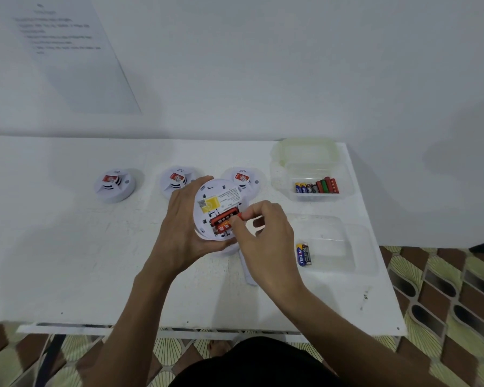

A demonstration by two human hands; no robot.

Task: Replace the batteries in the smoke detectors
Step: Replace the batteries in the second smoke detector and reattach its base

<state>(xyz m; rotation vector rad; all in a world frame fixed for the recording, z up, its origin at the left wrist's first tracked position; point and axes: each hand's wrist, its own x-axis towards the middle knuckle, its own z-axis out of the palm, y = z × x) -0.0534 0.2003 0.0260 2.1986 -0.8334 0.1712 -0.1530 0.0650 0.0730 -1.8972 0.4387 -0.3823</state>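
Observation:
My left hand grips a white smoke detector turned back side up, tilted toward me above the table. Its battery bay is uncovered and holds red batteries. My right hand pinches the right end of a red battery at the bay with thumb and forefinger. Three more white detectors stand in a row behind: one at the left, one in the middle, one at the right, the last two partly hidden by the held detector.
A clear tub at the back right holds several batteries. A nearer clear tray holds two batteries. A white cover piece lies under my right wrist. The white table ends at the right above a patterned floor.

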